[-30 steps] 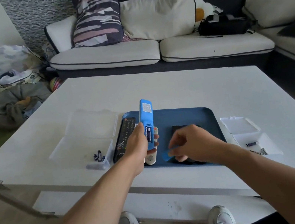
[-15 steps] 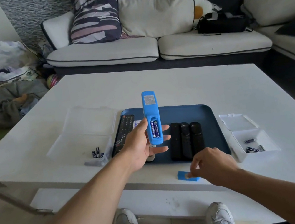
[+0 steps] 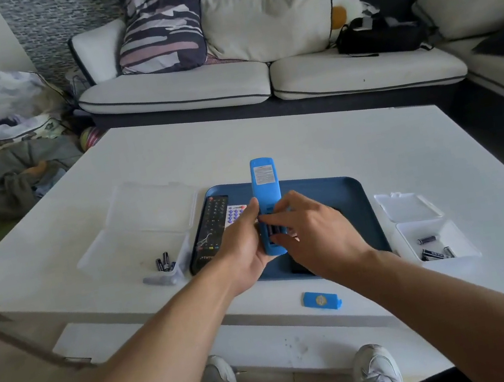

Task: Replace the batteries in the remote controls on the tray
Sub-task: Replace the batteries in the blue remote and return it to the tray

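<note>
My left hand (image 3: 240,246) grips the blue remote (image 3: 264,182) upright over the blue tray (image 3: 344,195), back side toward me, battery compartment open. My right hand (image 3: 314,233) is at the compartment, with index finger and thumb pinching a battery seated there. The remote's blue battery cover (image 3: 320,300) lies on the table near the front edge. A black remote (image 3: 213,227) and a white remote (image 3: 236,213) lie at the tray's left end. My right hand hides most of the other dark remotes on the tray.
An open clear box (image 3: 139,243) left of the tray holds a few batteries (image 3: 163,263). A second clear box (image 3: 435,237) with batteries stands to the right. A sofa with cushions runs behind the white table (image 3: 303,148). My shoes show below the table edge.
My right hand left the blue cover on the table near the front edge and came up to the remote's open compartment. The left hand keeps holding the remote.
</note>
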Motion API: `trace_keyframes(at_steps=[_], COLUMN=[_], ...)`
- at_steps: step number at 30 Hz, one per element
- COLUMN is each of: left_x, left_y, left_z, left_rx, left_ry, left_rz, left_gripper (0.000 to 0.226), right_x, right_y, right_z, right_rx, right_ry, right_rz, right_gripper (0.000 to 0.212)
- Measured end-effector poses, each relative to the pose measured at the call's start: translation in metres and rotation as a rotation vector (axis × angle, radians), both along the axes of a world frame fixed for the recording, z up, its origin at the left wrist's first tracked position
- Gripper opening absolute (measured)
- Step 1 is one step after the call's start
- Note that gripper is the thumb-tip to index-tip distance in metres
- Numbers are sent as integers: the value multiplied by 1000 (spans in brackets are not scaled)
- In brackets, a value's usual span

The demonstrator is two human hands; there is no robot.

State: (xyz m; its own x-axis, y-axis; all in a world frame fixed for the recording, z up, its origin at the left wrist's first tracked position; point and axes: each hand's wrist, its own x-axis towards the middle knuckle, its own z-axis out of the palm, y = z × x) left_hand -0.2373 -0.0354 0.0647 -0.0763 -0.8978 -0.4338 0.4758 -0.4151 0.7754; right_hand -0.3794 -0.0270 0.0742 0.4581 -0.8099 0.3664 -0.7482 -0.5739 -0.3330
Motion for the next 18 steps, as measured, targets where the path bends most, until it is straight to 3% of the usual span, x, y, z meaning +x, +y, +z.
trace_keyframes(at_steps=[10,18], left_x=[10,9], left_y=[0,8], left_z=[1,5], left_rx=[-16,-32], left_ry=[106,-79], left_rz=[119,38], left_gripper=[42,39], right_x=[19,21], right_y=[-8,-8], right_z=[4,13], right_rx=[20,181], right_ry=[90,-42], right_rz=[18,-53], right_gripper=[26,20])
